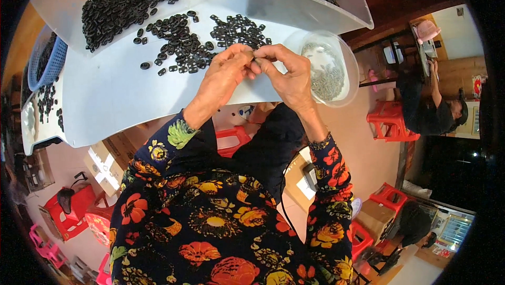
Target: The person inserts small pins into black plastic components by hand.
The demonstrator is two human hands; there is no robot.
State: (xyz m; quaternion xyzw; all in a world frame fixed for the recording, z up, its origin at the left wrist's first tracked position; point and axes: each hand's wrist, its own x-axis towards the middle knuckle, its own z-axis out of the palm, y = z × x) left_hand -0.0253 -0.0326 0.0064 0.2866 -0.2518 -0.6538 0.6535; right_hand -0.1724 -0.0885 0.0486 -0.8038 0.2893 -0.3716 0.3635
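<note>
Over the near part of the white table, my left hand (pixel 225 69) and my right hand (pixel 286 72) meet fingertip to fingertip. Both are closed in a pinch around a small black plastic part (pixel 253 60), mostly covered by the fingers. Just beyond the hands lies a loose pile of small black pieces with holes (pixel 238 30). Left of it, rounder black pieces (pixel 181 43) are scattered. A clear round tub (pixel 351 69) stands right beside my right hand, and small silvery metal pieces (pixel 327 77), seemingly springs, lie in it.
Two translucent bins with black pieces stand at the back, one left (pixel 63 3) and one right (pixel 315 8). A blue basket (pixel 47 61) sits at the table's left end. Red stools (pixel 386 122) and two other people (pixel 431 103) are off to the right.
</note>
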